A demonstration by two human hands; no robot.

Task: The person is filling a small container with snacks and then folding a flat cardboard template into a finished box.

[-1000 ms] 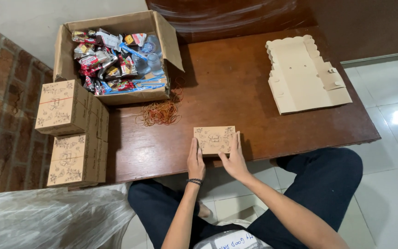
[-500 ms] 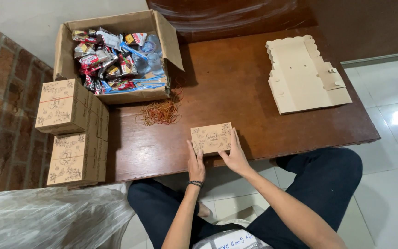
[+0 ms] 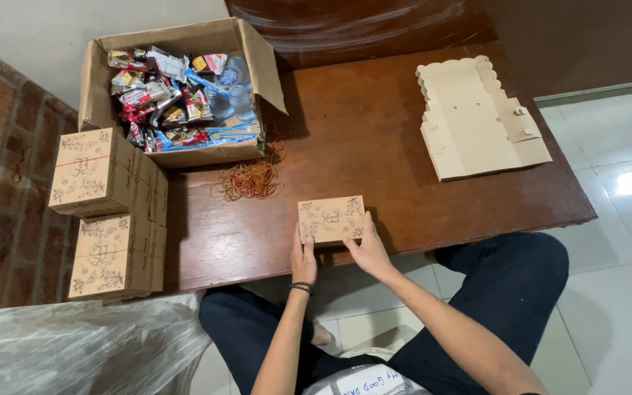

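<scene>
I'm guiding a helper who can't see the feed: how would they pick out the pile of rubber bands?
Start at the open cardboard carton of snack packets on the brown table's far left. Just in front of it lies the loose tangle of rubber bands. It is the only thin, stringy heap there; everything around it is boxy cardboard.

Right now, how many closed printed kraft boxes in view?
At least 3: one small box held by both hands at the table's near edge, two stacks at the left edge; more may be hidden behind.
</scene>
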